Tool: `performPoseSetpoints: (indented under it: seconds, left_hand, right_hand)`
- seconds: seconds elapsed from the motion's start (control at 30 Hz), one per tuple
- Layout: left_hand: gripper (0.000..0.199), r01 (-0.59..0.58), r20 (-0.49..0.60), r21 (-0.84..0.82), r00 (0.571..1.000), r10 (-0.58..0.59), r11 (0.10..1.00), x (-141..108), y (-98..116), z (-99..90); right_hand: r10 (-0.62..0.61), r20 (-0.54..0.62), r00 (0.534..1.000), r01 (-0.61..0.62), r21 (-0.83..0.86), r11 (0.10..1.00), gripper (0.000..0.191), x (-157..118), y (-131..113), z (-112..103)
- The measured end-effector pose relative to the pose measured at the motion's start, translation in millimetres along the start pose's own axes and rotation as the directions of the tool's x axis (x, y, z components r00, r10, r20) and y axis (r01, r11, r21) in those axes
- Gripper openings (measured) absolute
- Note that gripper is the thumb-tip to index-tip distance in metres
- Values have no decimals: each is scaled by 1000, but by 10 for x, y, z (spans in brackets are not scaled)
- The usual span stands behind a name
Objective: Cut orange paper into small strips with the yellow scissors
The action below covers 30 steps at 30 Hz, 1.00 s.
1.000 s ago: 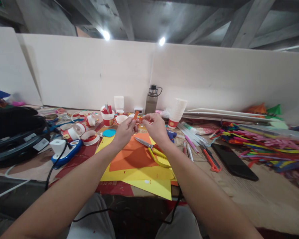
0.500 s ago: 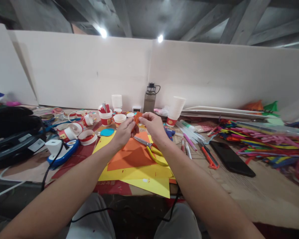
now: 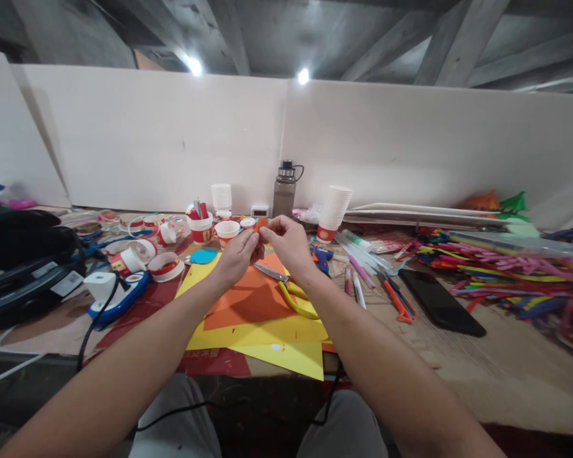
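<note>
Over the middle of the table, my left hand point(image 3: 241, 252) and my right hand point(image 3: 286, 240) meet, fingers closed on a small orange paper piece point(image 3: 261, 223). Only the top of that piece shows between the fingertips. Below them lie orange sheets point(image 3: 251, 296) on top of yellow sheets point(image 3: 291, 359). Yellow-handled scissors point(image 3: 298, 302) rest on the paper beside my right forearm, blades pointing up and left. A blue paper disc point(image 3: 203, 256) lies left of my left hand.
Paper cups point(image 3: 226, 230) and a bottle point(image 3: 284, 194) stand behind my hands, with a cup stack point(image 3: 334, 213) to their right. Cut cup rings point(image 3: 166, 266) and a blue power strip point(image 3: 119, 304) lie left. Pens, an orange cutter point(image 3: 398, 300), a black phone point(image 3: 442, 302) and pipe cleaners point(image 3: 510, 267) lie right.
My hands have drawn closer together, and less of the orange piece shows between the fingers. The whole view has shifted slightly.
</note>
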<state>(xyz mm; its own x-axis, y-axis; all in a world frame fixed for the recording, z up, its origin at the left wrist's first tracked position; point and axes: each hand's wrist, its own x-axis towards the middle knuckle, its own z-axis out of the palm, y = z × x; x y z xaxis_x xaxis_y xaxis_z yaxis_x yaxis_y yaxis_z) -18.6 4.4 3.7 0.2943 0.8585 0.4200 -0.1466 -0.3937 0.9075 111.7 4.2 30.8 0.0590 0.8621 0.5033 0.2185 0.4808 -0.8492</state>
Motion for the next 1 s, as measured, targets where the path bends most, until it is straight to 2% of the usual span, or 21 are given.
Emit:
performPoseSetpoints:
  seconds: [0.07,0.13,0.2,0.3,0.43,0.73,1.0]
  left_hand:
    - [28,15,34,-81,999,-12,997,5,13,-7]
    - [27,41,107,-180,994,-22,983,2,42,-14]
    - [26,105,184,-282,981,-54,954,-4,75,-21]
    - [25,200,247,-396,963,-106,896,-14,114,-33]
    - [26,222,258,-452,960,-111,864,-13,123,-43]
    - [26,154,205,-336,975,-87,929,5,77,-43]
    - [32,74,53,-117,996,-68,990,12,97,-13]
  right_hand:
    - [-51,-10,999,51,12,999,15,4,-1,-2]
    - [-69,16,998,66,120,991,27,16,-6,-1]
    - [-54,115,992,22,264,964,37,28,-22,-3]
    - [-27,278,960,-92,407,909,35,40,-55,-10]
    - [-13,284,959,-127,468,875,35,51,-62,-19]
    - [-13,299,954,-114,403,908,34,18,-97,-51]
    - [-51,142,989,7,297,955,30,34,-52,-34]
